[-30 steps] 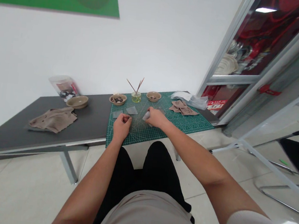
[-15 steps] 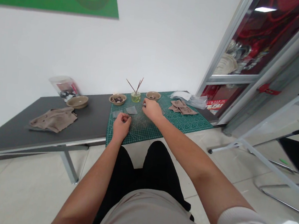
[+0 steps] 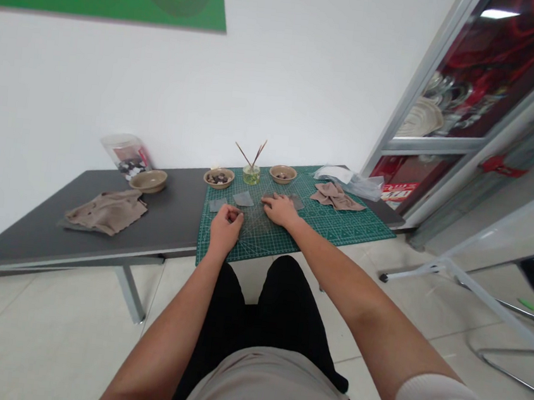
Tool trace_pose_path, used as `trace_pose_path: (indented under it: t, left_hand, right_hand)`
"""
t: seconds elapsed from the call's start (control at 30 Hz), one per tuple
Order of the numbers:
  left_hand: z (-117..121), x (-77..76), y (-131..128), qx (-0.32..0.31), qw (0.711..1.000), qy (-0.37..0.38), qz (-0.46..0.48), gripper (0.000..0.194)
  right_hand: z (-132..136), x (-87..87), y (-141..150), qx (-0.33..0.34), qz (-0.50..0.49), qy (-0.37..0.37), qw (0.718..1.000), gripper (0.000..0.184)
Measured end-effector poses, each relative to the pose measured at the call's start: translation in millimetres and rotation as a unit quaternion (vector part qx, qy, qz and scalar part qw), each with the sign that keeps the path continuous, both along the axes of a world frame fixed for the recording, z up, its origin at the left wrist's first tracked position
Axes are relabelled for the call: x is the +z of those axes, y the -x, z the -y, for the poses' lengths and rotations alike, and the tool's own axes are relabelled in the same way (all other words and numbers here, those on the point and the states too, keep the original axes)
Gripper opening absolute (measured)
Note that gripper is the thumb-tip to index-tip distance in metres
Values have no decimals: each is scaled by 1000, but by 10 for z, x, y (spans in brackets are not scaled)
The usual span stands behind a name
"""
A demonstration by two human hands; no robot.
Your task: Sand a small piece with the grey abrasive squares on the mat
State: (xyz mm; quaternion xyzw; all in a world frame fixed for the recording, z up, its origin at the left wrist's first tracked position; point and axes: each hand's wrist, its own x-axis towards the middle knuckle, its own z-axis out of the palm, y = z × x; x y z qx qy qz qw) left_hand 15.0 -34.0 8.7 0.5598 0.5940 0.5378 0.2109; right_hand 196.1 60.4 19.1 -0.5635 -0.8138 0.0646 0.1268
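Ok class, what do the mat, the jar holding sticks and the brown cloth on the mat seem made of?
Mat: probably matte plastic or vinyl; flat, gridlined.
Jar: clear, perhaps glass or plastic; yellow-green shows through.
Brown cloth: likely dull fabric; soft folds.

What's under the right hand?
The right hand is over the green mat; a greyish sheet shows beside it. Whatever lies directly beneath palm and fingers is covered.

Your flat green cutting mat [image 3: 350, 226] bears a fine pale grid. Your long smooth tabletop [image 3: 169, 225] is dark grey, your small thin translucent squares [image 3: 243, 199] greyish, your round shallow bowls [image 3: 149, 181] tan-brown, your crumpled soft cloths [image 3: 106, 210] taupe.
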Motion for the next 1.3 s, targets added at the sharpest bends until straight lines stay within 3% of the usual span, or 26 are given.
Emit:
trace_pose_path:
  t: [0.27,0.37,0.43,0.53,0.77,0.9,1.07,1.17,1.3]
  left_hand:
    - [19,15,-10,7,1000,-13,2,9]
    - [5,-8,-1,9,999,-33,16,9]
    - [-7,-17,9,10,999,-37,24,9]
    - [-19,-18,22,-3,999,-29,32,8]
    - [-17,-26,33,-3,999,-17,33,10]
    - [-6,-33,28,8,998,-32,49,12]
    - [-3,-25,24,-9,997,-14,81,21]
    - [-17,-38,33,-11,997,-27,72,19]
    - [-36,-61,43,-45,996,-35,73,26]
  right_hand:
    - [-36,107,116,-51,-3,-68,996,47]
    - [34,131,327,32,-33,-89,995,52]
    - [56,117,477,100,-28,-22,994,57]
    - [32,68,633,103,2,7,995,55]
    - [-73,87,623,94,0,-35,995,36]
    - [2,161,556,53,-138,-40,988,31]
    - [165,129,399,-6,-324,34,945,38]
    - [293,71,277,-45,-266,60,961,47]
    - [466,49,165,-79,-202,-33,976,72]
